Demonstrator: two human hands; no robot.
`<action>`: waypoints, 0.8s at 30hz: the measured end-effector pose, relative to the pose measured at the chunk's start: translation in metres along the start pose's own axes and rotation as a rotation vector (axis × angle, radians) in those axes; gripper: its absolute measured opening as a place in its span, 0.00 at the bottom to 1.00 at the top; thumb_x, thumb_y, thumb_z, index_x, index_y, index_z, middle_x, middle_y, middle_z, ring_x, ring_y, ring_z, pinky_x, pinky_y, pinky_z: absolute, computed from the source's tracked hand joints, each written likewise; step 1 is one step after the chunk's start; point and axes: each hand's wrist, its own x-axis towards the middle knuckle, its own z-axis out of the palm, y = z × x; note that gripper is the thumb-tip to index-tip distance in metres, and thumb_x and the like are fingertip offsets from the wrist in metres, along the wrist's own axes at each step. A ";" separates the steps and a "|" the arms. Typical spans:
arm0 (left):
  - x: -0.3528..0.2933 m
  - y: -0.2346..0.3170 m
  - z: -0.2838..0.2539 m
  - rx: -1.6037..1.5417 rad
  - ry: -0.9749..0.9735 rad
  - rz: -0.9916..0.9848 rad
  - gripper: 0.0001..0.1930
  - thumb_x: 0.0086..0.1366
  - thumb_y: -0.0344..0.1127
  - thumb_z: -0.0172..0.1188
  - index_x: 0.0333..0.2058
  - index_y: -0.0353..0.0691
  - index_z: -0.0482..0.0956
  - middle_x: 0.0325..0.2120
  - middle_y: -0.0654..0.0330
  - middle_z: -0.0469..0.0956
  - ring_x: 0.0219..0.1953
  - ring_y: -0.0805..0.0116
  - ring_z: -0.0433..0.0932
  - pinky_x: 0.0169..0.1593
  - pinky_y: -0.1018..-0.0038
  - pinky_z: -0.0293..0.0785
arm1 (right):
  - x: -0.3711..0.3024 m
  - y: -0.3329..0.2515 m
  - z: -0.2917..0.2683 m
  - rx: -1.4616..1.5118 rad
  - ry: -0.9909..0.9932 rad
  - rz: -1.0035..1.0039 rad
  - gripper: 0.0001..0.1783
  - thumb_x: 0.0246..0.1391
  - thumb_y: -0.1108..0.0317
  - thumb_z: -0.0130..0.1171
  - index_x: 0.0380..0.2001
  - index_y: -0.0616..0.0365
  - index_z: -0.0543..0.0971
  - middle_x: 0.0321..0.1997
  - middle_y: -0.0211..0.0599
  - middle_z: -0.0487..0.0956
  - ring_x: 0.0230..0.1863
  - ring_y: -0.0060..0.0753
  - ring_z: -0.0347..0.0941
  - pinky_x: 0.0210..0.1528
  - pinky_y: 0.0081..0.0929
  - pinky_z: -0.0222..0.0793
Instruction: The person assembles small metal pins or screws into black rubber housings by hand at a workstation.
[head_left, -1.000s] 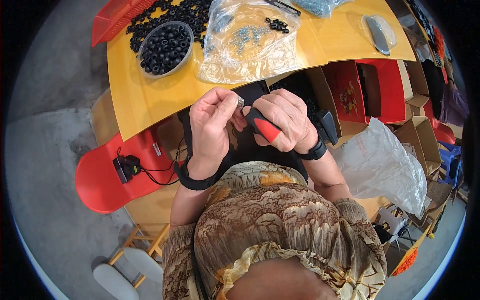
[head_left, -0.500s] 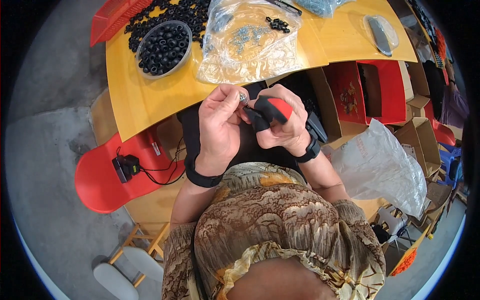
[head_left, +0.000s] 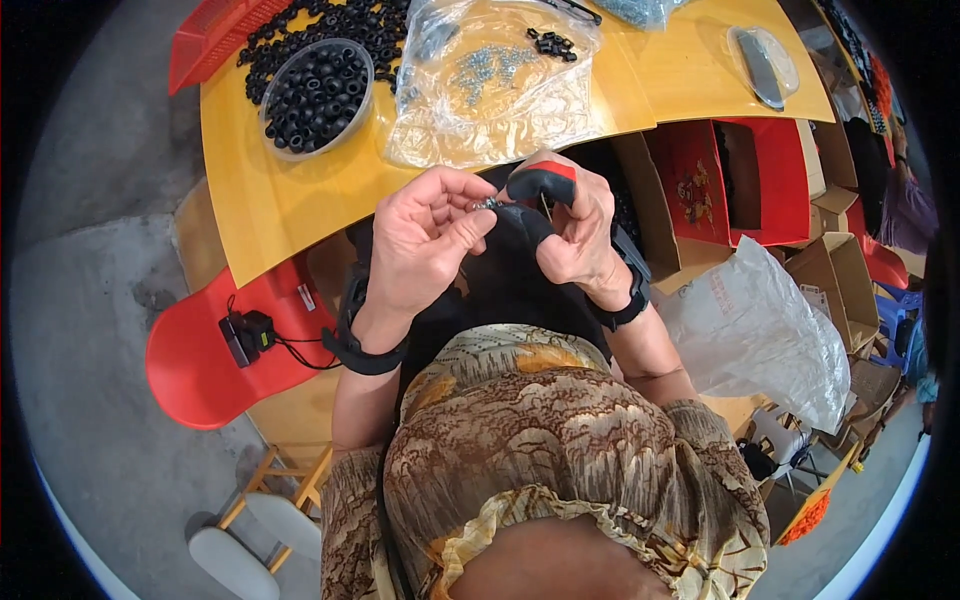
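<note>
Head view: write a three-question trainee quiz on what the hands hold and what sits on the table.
1. True or false: the right hand has its grip on a tool with a red and black handle.
2. What fills the clear round bowl on the yellow table?
A. silver screws
B. black rings
C. red caps
3. What small thing does the left hand pinch at its fingertips?

Key: 1 true. 2 B. 3 a small silver metal part, too small to tell more.
</note>
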 end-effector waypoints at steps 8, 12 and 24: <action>0.004 -0.004 -0.004 -0.131 0.076 0.004 0.04 0.57 0.24 0.55 0.31 0.32 0.71 0.24 0.62 0.74 0.23 0.79 0.73 0.28 0.84 0.71 | 0.004 -0.004 0.008 -0.073 0.028 -0.138 0.08 0.32 0.78 0.57 0.22 0.61 0.73 0.21 0.40 0.73 0.20 0.37 0.70 0.23 0.24 0.65; 0.008 -0.008 -0.008 -0.151 0.088 -0.011 0.03 0.58 0.26 0.53 0.30 0.33 0.70 0.23 0.59 0.75 0.22 0.77 0.73 0.28 0.83 0.71 | 0.007 0.004 0.009 -0.274 0.023 -0.491 0.10 0.30 0.78 0.59 0.23 0.62 0.73 0.22 0.39 0.73 0.18 0.35 0.69 0.20 0.24 0.64; 0.027 -0.021 -0.027 -0.588 0.081 -0.135 0.04 0.60 0.28 0.51 0.33 0.34 0.70 0.25 0.52 0.77 0.24 0.68 0.77 0.28 0.78 0.74 | 0.007 0.012 0.007 -0.131 0.124 -0.239 0.09 0.29 0.81 0.54 0.22 0.63 0.73 0.22 0.40 0.74 0.22 0.37 0.72 0.25 0.25 0.67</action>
